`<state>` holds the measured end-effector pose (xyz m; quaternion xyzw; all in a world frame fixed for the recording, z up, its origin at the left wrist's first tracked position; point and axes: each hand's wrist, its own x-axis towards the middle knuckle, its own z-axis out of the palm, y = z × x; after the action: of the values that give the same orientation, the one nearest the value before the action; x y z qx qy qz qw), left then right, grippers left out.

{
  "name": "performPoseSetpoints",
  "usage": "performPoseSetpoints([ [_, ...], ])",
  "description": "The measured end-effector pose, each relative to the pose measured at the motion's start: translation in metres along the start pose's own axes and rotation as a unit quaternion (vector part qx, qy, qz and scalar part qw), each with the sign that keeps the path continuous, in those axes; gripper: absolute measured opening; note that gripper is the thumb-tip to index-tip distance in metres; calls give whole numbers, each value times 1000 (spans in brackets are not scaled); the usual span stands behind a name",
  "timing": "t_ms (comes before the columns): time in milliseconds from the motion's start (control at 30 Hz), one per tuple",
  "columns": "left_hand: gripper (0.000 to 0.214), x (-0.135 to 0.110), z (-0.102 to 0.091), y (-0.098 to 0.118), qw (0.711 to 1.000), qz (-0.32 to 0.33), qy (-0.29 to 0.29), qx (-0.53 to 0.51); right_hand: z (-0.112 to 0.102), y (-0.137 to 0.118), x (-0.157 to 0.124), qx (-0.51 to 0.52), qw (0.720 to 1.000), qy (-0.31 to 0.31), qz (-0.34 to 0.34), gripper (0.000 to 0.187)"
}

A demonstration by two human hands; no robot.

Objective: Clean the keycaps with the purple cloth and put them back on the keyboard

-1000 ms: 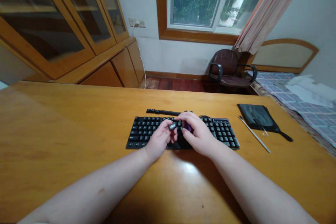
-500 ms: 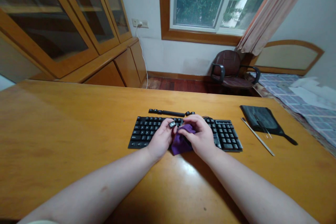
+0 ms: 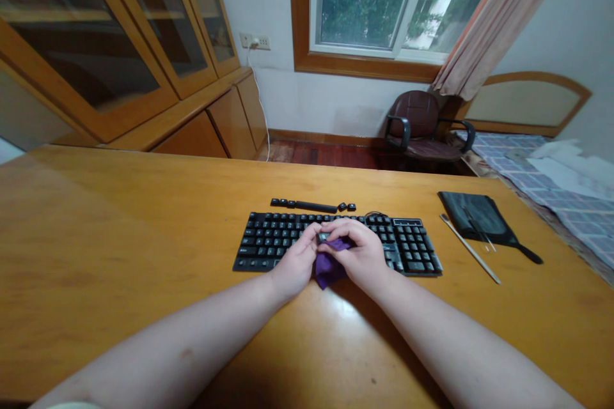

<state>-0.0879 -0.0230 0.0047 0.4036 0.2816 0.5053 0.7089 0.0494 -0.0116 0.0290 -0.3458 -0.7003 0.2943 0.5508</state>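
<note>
Over the black keyboard (image 3: 261, 243), my two hands meet. A small dark keycap (image 3: 323, 238) is pinched in the fingers of my left hand (image 3: 296, 262). My right hand (image 3: 361, 249) is closed on a purple cloth (image 3: 329, 268), which hangs down past the keyboard's front edge. The cloth and right fingers lie against the keycap and partly hide it. Behind the keyboard, a loose black space bar (image 3: 315, 207) lies in a row with several loose keycaps (image 3: 283, 202). The keyboard's bottom row shows gaps where keys are off.
To the right of the keyboard lie a thin brush (image 3: 472, 249) and a black pouch (image 3: 480, 217) with a wire tool (image 3: 478, 230) on it. All stand on a wooden desk (image 3: 144, 223). Beyond it are a chair (image 3: 422, 121), a glass-door cabinet (image 3: 177, 77) and a bed (image 3: 542, 160).
My right hand has brought the cloth up and left against the keycap in my left hand. The keycap has moved slightly right and down, now partly covered. The loose keys stay put.
</note>
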Motion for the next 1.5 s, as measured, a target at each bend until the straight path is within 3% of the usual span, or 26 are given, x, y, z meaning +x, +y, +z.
performPoseSetpoints([
  [233,25,2,-4,-2,999,-14,5,-50,-2,13,2,120,985,31,120,14],
  [333,27,1,-5,-3,999,-23,-13,-26,-3,13,6,81,985,62,137,15],
  [500,28,0,-5,-4,999,-27,-26,-9,-1,3,6,26,971,57,232,9],
  [567,28,0,-6,-5,1000,-18,-17,-2,1,0,4,27,976,52,208,9],
  [733,26,2,-11,-7,999,22,11,23,3,-1,-2,-19,999,22,43,9],
  [867,25,2,-12,-7,999,19,24,26,1,2,-5,-35,999,21,-10,5],
  [967,26,1,-10,-4,1000,2,17,-2,-3,4,-2,-22,1000,19,6,6],
  [1100,27,-1,-8,-3,999,-37,-25,-7,-5,8,5,6,993,37,111,13],
  [1267,36,-3,-8,-7,995,-82,-58,-29,-3,10,8,60,969,3,239,13],
  [1333,38,-3,-9,-9,993,-93,-57,-48,-6,10,9,67,972,-36,224,12],
  [1500,32,-2,-9,-10,995,-67,3,-78,-16,9,14,59,986,-145,49,21],
])
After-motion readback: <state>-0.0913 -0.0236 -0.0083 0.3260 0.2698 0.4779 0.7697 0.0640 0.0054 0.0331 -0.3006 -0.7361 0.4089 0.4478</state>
